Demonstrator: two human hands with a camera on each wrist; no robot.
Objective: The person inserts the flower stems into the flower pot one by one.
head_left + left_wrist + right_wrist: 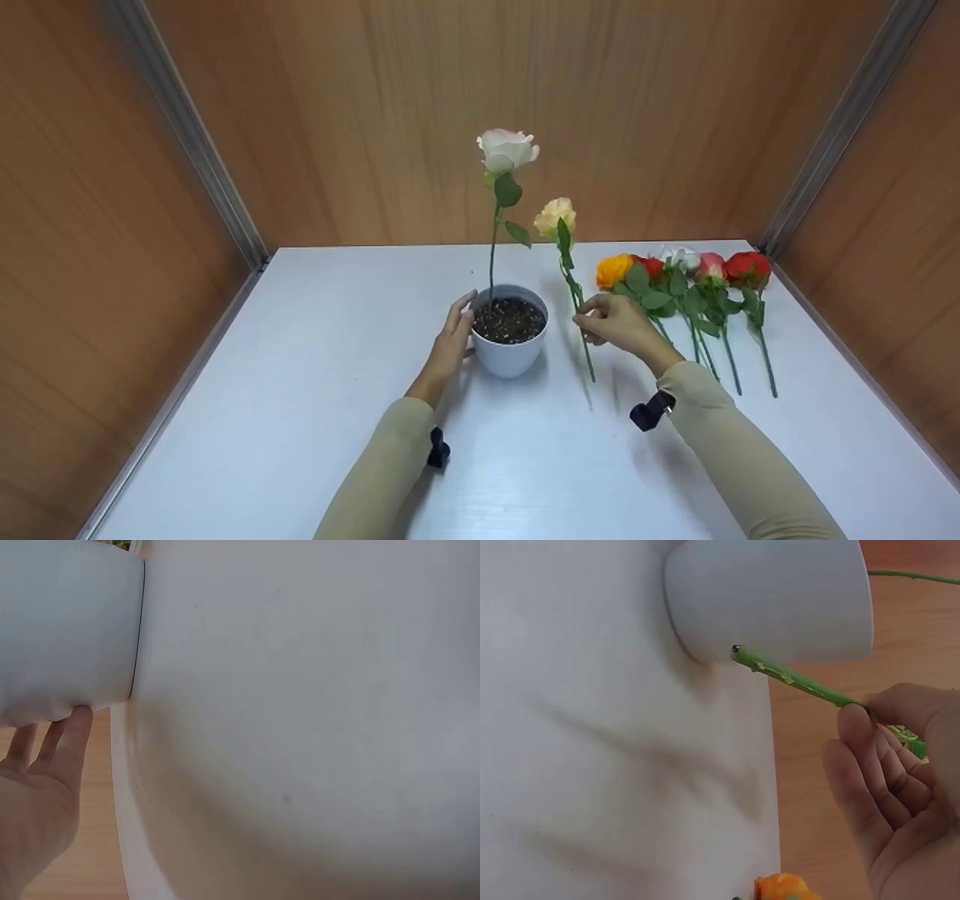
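Arms, two, beige-sleeved: left arm [382, 469] extended forward, slanting inward; right arm [739, 450] extended forward, slanting inward from lower right. Left hand [448, 341]: palm turned inward, fingers [73, 741] extended, slightly bent, tips pressing. Right hand [616, 321]: back uppermost, thumb [907, 699] and a fingertip pinching, remaining fingers bent.

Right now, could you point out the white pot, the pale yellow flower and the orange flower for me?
White pot [508, 360], head view: on its outer front wall.
Pale yellow flower [553, 214], head view: on its bloom.
Orange flower [613, 271], head view: on its petals.
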